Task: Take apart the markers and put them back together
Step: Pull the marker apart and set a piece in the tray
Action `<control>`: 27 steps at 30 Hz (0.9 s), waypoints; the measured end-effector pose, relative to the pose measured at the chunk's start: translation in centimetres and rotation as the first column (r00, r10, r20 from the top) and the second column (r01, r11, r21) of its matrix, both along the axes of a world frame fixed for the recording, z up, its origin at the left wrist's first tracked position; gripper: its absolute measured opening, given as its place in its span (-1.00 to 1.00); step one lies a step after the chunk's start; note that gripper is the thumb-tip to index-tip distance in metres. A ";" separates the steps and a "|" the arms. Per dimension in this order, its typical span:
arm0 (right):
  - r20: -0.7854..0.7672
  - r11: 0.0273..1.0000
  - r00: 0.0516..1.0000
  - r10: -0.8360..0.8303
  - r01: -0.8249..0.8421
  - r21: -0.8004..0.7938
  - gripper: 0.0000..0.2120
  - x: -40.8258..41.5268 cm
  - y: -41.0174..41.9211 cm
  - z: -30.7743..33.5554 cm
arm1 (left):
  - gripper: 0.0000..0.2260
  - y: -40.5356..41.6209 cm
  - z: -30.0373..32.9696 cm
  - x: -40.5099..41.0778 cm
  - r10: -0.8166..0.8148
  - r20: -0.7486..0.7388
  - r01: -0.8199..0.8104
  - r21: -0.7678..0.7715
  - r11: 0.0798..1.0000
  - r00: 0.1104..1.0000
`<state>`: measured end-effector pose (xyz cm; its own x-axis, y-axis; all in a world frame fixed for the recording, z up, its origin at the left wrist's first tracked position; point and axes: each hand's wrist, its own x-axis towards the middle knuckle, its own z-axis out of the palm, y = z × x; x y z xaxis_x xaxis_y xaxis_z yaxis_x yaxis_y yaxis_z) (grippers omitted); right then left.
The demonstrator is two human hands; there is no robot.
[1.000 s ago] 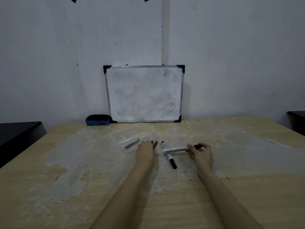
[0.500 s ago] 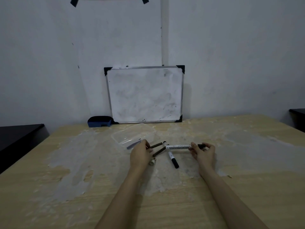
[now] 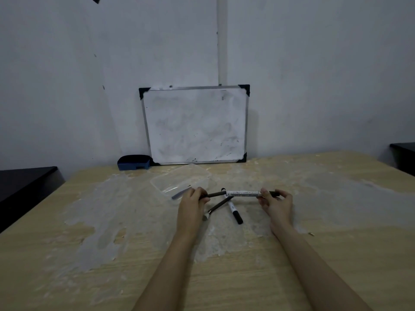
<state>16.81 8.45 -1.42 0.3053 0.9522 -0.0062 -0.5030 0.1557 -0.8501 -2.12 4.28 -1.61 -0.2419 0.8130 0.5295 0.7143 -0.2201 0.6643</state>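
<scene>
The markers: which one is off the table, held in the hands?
The white-barrelled marker, level between the right hand and the left hand. The other marker lies on the table, untouched.

My left hand (image 3: 190,204) is pinching a dark brown-black ink rod (image 3: 214,195); my right hand (image 3: 277,203) is gripping a white marker barrel (image 3: 243,193) printed with small dark lettering, its end showing black; a second marker (image 3: 234,212), white with a black cap, is lying on the pale wood-grain table (image 3: 336,254), which is showing grey-white blotchy patches; a clear container (image 3: 182,179) is sitting behind; the whiteboard (image 3: 195,124) is showing grey smudges, a silver frame and black corners; the eraser (image 3: 134,162) is showing blue and black.
</scene>
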 end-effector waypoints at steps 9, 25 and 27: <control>-0.036 1.000 0.999 0.018 -0.018 -0.008 -0.68 0.0 0.2 -0.1 | -0.94 -0.1 0.3 0.0 -0.017 0.037 0.017 0.011 1.000 0.999; -0.090 0.997 0.994 0.058 -0.063 -0.053 -0.70 0.1 0.1 0.2 | -0.91 -0.4 0.5 0.1 -0.023 -0.004 0.023 0.092 0.996 1.000; -0.089 0.996 0.994 0.069 -0.074 -0.055 -0.71 0.2 0.0 0.3 | -0.90 -0.4 0.4 0.1 -0.021 -0.006 0.022 0.107 0.994 1.000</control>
